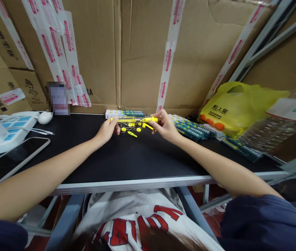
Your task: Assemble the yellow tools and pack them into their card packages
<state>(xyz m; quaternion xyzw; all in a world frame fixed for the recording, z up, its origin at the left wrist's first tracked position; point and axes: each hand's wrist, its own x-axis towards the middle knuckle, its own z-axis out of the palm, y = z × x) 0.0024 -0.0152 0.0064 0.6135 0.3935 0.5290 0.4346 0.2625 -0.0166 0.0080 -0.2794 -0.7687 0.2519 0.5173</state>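
On the left, a cardboard box (4, 82) reads "V3" and "V6", the latter's square filled black. The left hand (107, 129) is closed on one end of a yellow tool (127, 120), held over the black table (137, 160); the right hand (166, 128) pinches its other end. Small boxes (189, 129) nearby carry illegible print. Farther right, a yellow bag (249, 101) bears black Chinese characters.

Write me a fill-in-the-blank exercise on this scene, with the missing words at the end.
1. The slender item between the left hand and right hand is mostly ____.
2. On the table, the flat-lying phone is to the ____ of both hands.
3. The panels behind the table are made of ____.
4. The bag near the bottle is to the ____ of both hands.

Missing words: yellow; left; cardboard; right.
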